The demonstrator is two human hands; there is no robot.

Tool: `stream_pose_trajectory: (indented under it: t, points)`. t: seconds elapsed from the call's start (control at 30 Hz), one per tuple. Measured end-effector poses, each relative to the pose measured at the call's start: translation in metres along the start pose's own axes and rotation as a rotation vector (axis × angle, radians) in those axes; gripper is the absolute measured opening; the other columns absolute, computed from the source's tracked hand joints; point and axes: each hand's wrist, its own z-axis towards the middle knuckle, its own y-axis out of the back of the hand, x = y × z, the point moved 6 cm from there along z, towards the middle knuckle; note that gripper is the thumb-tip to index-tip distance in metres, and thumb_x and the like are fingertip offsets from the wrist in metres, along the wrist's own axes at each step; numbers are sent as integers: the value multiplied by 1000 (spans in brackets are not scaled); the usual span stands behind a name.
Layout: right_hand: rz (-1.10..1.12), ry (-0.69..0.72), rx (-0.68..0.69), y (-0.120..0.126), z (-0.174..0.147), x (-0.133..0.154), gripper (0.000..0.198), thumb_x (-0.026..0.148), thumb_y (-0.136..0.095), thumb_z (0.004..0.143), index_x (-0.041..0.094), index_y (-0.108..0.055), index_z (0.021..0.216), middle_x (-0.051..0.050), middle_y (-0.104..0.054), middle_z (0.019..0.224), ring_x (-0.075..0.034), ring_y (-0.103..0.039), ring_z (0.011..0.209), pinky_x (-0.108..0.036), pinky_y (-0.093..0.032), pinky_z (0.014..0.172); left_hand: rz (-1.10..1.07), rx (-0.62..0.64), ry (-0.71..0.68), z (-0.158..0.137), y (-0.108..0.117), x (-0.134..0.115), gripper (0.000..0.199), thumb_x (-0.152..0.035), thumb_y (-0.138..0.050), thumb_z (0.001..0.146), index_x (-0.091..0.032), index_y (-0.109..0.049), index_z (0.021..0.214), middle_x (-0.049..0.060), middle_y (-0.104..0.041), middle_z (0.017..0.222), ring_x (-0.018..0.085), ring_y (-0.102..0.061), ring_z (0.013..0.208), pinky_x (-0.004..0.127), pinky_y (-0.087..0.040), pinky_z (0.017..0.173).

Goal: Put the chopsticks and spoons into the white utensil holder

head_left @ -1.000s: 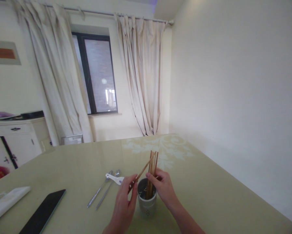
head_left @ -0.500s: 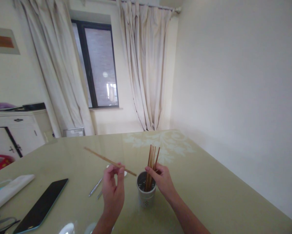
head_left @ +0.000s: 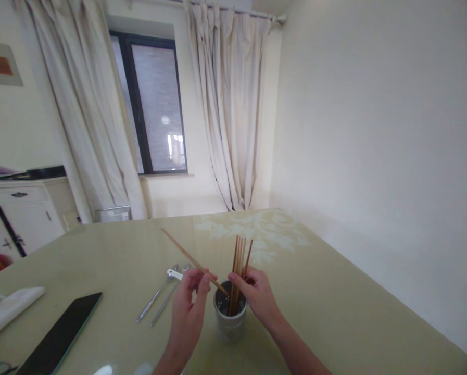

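In my left hand [head_left: 192,302] a single wooden chopstick [head_left: 182,251] is pinched, slanting down to the right with its lower end at the mouth of a grey-white cup [head_left: 230,324]. My right hand [head_left: 256,292] is closed around a bundle of several brown chopsticks [head_left: 239,256], which stand nearly upright with their lower ends inside the cup. Left of my left hand, two thin metal utensils [head_left: 151,303] lie on the table. Beside them is a white handle-like piece [head_left: 174,274], partly hidden behind the fingers.
The pale green table [head_left: 335,312] meets a white wall on the right. On the left lie a black tablet-like slab [head_left: 61,333] and a long white object [head_left: 16,310]. A white cabinet [head_left: 34,208] and curtains stand behind.
My left hand has moved right with its chopstick, which now tilts more steeply, its lower end at the cup's mouth. The right hand still grips the bundle. The view has shifted slightly.
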Motion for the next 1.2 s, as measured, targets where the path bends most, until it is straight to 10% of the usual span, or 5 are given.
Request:
stream_pose_trajectory:
  t: [0.93, 1.07, 1.2]
  points:
    - [100, -50, 19, -2, -2, -3, 57, 71, -84, 77, 15, -84, 86, -10, -81, 82, -24, -70, 75, -35, -55, 73, 96, 209, 82, -8, -21, 19, 46, -64, -60, 100, -24, -76, 116, 8, -78, 108, 22, -72, 90, 36, -60, 81]
    - [105, -94, 61, -4, -4, -7, 63, 74, -85, 76, 15, -84, 97, -11, -82, 89, -26, -73, 80, -37, -57, 76, 310, 126, 0, 13, 2, 35, 40, -56, -57, 101, -23, -75, 116, 8, -77, 101, 24, -71, 84, 37, -60, 74]
    - [126, -106, 95, -8, -6, -9, 67, 77, -81, 79, 15, -82, 104, -12, -82, 93, -28, -75, 85, -39, -58, 80, 842, 129, -168, 25, 28, 58, 34, -22, -48, 99, -22, -77, 116, 13, -77, 121, 31, -68, 117, 51, -54, 102]
